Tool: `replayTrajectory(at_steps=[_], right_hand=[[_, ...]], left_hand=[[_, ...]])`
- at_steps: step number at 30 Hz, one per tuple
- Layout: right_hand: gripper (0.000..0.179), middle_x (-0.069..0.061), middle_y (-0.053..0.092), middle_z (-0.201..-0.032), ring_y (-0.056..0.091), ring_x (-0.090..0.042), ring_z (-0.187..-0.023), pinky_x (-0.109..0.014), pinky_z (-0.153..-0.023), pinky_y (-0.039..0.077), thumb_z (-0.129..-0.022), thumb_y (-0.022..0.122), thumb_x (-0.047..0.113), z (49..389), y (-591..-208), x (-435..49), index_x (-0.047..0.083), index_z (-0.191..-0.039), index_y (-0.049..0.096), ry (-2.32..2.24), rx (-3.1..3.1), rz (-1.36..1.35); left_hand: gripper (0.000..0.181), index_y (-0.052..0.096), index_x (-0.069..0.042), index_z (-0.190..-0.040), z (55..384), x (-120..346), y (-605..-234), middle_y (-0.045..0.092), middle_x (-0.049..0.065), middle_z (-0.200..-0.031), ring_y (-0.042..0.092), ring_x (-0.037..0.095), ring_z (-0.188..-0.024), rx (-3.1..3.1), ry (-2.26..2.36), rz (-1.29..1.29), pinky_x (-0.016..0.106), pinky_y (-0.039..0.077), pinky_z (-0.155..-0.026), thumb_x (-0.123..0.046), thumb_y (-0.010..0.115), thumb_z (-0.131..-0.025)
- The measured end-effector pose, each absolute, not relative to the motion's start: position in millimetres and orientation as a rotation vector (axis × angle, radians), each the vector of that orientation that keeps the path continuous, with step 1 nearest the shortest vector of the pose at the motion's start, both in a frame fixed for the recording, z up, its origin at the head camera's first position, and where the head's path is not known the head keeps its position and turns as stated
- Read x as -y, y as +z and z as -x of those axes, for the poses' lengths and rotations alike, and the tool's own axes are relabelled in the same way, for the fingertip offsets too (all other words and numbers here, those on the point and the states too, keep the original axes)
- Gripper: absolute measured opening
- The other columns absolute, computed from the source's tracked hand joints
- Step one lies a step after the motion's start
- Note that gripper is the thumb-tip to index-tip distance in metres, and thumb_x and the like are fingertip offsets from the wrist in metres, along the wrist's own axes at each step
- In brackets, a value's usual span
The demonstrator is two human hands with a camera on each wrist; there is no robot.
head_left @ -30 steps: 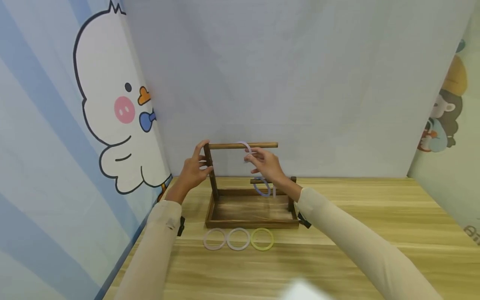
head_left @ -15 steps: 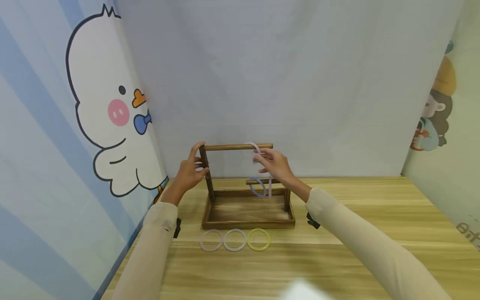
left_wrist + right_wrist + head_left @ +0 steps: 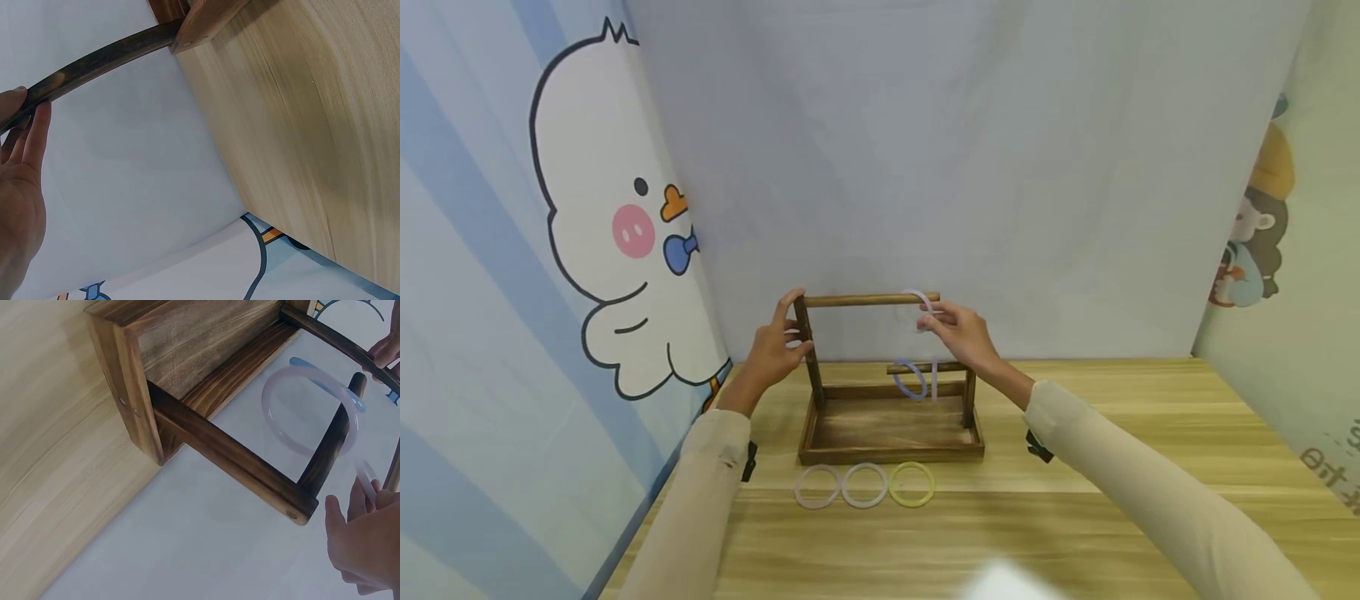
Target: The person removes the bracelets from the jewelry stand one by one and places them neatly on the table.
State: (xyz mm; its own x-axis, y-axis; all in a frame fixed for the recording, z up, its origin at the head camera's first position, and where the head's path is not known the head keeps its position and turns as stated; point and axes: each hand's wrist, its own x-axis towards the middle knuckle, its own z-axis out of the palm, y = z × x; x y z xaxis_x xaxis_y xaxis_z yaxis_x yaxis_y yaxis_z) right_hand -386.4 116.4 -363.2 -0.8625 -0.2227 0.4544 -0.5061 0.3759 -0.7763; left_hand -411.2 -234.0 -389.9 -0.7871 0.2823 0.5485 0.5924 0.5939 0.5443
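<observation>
A dark wooden rack has a shallow tray (image 3: 891, 457), a tall left post (image 3: 814, 375) and a long upper bar (image 3: 857, 301). My left hand (image 3: 772, 350) grips the post near its top, thumb and fingers on opposite sides in the left wrist view. With thumb and fingertips my right hand (image 3: 967, 336) pinches a pale ring (image 3: 917, 292), which hangs around the upper bar near its free right end. On the short lower bar (image 3: 952, 367) hang a blue ring (image 3: 916, 393) and a pale lilac ring (image 3: 269, 419). The fingers partly hide the pinched ring.
Before the tray, a pinkish ring (image 3: 817, 505), a white ring (image 3: 865, 505) and a yellow ring (image 3: 912, 504) lie flat in a row on the wooden table (image 3: 1120, 533). A grey cloth wall (image 3: 1000, 167) stands close behind the rack.
My right hand has slid the pale ring rightward along the upper bar towards its free end. My left hand keeps its grip on the post. The head view has shifted slightly.
</observation>
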Motion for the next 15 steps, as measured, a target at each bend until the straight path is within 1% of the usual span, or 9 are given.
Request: replayTrajectory(at_steps=[4, 10, 12, 15], right_hand=[[0.032, -0.015, 0.077, -0.113, 0.073, -0.031, -0.111, -0.051, -0.104, 0.056, -0.107, 0.062, 0.015, 384.8, -360.7, -123.8, 0.001, -0.136, 0.066, 1.485, 2.385, -0.625], [0.033, -0.013, 0.077, -0.112, 0.072, -0.031, -0.114, -0.052, -0.104, 0.055, -0.107, 0.061, 0.015, 381.9, -356.9, -134.3, -0.001, -0.136, 0.065, 1.438, 2.423, -0.592], [0.033, -0.013, 0.077, -0.113, 0.071, -0.031, -0.116, -0.051, -0.103, 0.056, -0.108, 0.060, 0.016, 381.7, -356.1, -138.0, 0.000, -0.136, 0.065, 1.444, 2.433, -0.579], [0.033, -0.017, 0.076, -0.115, 0.070, -0.032, -0.117, -0.045, -0.102, 0.058, -0.108, 0.060, 0.015, 382.2, -355.3, -142.4, -0.001, -0.137, 0.065, 1.507, 2.430, -0.575]], left_hand=[[0.096, 0.022, -0.030, -0.162, 411.8, 233.9, -390.8, 0.068, 0.032, -0.120, 0.071, 0.045, -0.108, 2.424, -1.014, 0.690, 0.050, 0.064, -0.087, 0.007, 0.075, -0.091], [0.096, 0.022, -0.031, -0.162, 412.9, 233.8, -391.9, 0.068, 0.031, -0.119, 0.072, 0.044, -0.107, 2.429, -1.013, 0.679, 0.050, 0.064, -0.087, 0.007, 0.075, -0.091], [0.096, 0.023, -0.031, -0.162, 412.8, 233.3, -391.6, 0.068, 0.031, -0.119, 0.072, 0.044, -0.107, 2.426, -1.020, 0.686, 0.049, 0.064, -0.087, 0.008, 0.075, -0.091], [0.096, 0.023, -0.030, -0.162, 413.3, 232.7, -392.2, 0.069, 0.031, -0.117, 0.072, 0.044, -0.106, 2.419, -1.022, 0.696, 0.049, 0.064, -0.087, 0.008, 0.075, -0.091]])
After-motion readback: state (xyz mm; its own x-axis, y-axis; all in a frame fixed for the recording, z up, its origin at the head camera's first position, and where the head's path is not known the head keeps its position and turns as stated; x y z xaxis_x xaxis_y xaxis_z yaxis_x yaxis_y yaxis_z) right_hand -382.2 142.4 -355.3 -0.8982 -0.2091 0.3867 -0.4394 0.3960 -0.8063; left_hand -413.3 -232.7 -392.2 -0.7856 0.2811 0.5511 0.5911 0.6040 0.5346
